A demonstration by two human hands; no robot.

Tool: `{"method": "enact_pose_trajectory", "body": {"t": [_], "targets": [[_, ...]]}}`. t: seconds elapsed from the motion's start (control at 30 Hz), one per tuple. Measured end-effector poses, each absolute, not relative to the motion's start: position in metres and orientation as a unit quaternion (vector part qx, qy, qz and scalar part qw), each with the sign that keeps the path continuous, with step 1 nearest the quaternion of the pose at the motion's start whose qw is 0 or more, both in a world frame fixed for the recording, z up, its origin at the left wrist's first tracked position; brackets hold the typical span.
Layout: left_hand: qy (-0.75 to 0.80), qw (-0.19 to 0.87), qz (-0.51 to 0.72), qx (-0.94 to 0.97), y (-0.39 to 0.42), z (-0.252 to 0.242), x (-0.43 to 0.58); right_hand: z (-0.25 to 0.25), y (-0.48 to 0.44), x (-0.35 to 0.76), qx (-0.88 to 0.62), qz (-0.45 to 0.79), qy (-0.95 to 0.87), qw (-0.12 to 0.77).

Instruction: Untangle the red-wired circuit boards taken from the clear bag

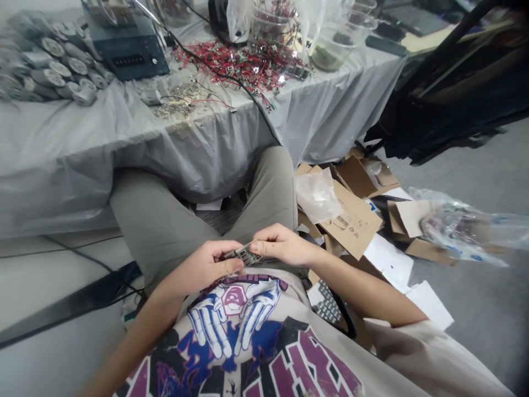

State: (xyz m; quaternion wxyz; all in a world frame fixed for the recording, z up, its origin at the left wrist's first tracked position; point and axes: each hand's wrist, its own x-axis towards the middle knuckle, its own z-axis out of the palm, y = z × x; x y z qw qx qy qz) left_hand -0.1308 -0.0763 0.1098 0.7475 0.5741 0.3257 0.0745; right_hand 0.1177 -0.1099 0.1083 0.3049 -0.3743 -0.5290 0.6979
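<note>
Close to my shirt, above my lap, both hands hold a small panel of circuit boards [244,256], green with dark rectangular parts. My left hand [206,267] grips its left end, thumb along the near edge. The fingers of my right hand [278,245] are closed on its right end, with the thumb on top. My fingers cover both ends, so only the middle of the panel shows.
On the covered table [136,127] stand a dark blue soldering station [128,55], a pile of grey cylindrical motors [53,69], a heap of red-wired small boards [248,63] and plastic tubs [330,52]. Torn cardboard [351,218] and a plastic bag [458,226] lie on the floor at right.
</note>
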Motion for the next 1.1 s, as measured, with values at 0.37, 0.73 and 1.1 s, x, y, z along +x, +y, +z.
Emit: {"method": "enact_pose_trajectory", "body": {"t": [0.37, 0.73, 1.1], "targets": [[0.329, 0.692, 0.083, 0.637, -0.089, 0.106, -0.127, 0.096, -0.118, 0.115, -0.311, 0.717, -0.557, 0.28], [0.319, 0.702, 0.031, 0.636, -0.084, 0.109, -0.132, 0.082, -0.121, 0.111, -0.324, 0.746, -0.535, 0.229], [0.315, 0.613, -0.036, 0.724, -0.059, 0.068, -0.08, 0.078, -0.116, 0.16, -0.518, 0.576, -0.618, 0.134]]}}
